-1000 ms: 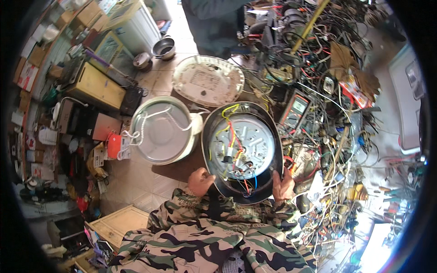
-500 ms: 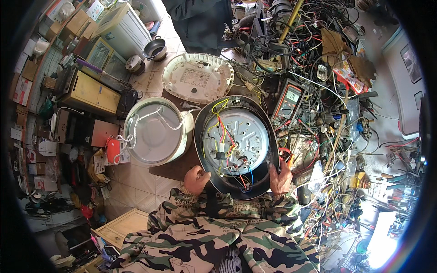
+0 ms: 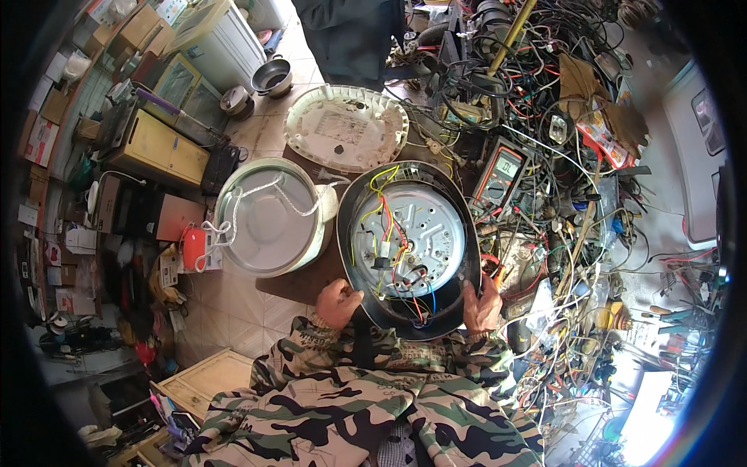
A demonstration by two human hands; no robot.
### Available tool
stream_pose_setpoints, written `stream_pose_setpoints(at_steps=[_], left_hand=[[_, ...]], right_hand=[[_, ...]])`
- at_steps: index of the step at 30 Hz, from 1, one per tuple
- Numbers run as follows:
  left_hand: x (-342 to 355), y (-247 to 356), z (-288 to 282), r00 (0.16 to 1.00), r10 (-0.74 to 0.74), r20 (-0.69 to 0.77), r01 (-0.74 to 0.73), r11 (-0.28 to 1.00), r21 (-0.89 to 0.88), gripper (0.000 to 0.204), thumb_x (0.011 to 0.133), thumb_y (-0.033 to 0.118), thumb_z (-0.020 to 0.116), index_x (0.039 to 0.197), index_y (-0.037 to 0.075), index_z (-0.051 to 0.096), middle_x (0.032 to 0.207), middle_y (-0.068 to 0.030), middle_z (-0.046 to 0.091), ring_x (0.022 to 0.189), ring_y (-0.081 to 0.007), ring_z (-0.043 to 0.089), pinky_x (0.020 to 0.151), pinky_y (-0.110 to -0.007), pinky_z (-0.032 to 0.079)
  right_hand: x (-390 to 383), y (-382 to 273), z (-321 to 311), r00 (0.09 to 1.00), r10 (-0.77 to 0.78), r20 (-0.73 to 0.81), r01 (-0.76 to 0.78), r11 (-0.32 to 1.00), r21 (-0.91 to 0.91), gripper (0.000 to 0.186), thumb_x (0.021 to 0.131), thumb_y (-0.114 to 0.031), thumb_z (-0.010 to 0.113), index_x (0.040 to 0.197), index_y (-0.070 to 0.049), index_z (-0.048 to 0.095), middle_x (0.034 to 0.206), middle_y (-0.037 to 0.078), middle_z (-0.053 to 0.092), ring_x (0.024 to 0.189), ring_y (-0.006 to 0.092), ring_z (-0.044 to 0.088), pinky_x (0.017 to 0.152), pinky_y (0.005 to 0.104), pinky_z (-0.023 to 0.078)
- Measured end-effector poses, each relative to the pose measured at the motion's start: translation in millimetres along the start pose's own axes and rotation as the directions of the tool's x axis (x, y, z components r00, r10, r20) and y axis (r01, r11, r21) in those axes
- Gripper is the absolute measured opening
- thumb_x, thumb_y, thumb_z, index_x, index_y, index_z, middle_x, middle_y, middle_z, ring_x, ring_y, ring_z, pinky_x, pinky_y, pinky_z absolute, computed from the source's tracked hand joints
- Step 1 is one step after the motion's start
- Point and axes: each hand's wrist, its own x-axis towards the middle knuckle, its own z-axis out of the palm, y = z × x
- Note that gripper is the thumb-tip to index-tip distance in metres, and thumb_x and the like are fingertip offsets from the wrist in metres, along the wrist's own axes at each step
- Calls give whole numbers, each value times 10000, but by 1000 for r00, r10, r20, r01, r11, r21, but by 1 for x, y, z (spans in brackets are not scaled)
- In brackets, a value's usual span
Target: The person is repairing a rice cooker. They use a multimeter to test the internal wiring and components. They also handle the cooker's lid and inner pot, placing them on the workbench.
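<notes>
In front of me lies an opened black oval appliance housing [image 3: 364, 308], its inside facing up. A round silver metal plate [image 3: 436, 233] sits in it, with yellow, red, blue and black wires [image 3: 387, 214] running over it to a white connector [image 3: 384, 249]. My left hand [image 3: 338, 303] is closed, fingers curled at the housing's lower left rim. At the lower right rim, my right hand [image 3: 482, 306] grips with the thumb over the edge and the fingers outside. Behind the housing rests a pale oval bottom cover [image 3: 350, 128], stained and slotted along its rim.
A white round pot [image 3: 268, 210] with a pale cord across it stands left. To the right, a multimeter [image 3: 500, 177] lies against a dense heap of cables [image 3: 545, 241] and tools. Farther off are a dark pan [image 3: 272, 76], a yellow cabinet [image 3: 163, 152] and a person in dark clothing [image 3: 342, 39].
The whole view has shifted slightly. Both hands stay at the housing's rim, and nothing has been taken up or let go.
</notes>
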Motion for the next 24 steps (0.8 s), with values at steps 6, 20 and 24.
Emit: stream_pose_setpoints(at_steps=[6,20,24], left_hand=[[-2,-6,9,987,81,-139,-58,985,165,309,809,308,714,866,20,621,747,-170,637,684,-300,636,619,-421,490],[-4,1,7,998,-55,-41,56,998,28,325,860,314,692,910,2,618,743,-135,618,645,-191,577,600,-367,468],[-4,11,1,995,-100,-6,100,995,-14,363,843,337,688,861,-13,594,770,-184,652,667,-281,643,614,-391,501]], right_hand=[[-2,18,7,999,-37,-1,37,999,40,344,873,-193,648,1134,32,632,914,227,690,818,359,681,747,428,517],[2,3,-1,994,18,106,-25,997,70,302,899,-177,591,1091,53,625,882,214,676,757,318,642,732,404,499],[2,-5,-2,994,-28,104,23,998,50,294,900,-185,590,1075,49,626,867,222,669,748,348,638,724,413,496]])
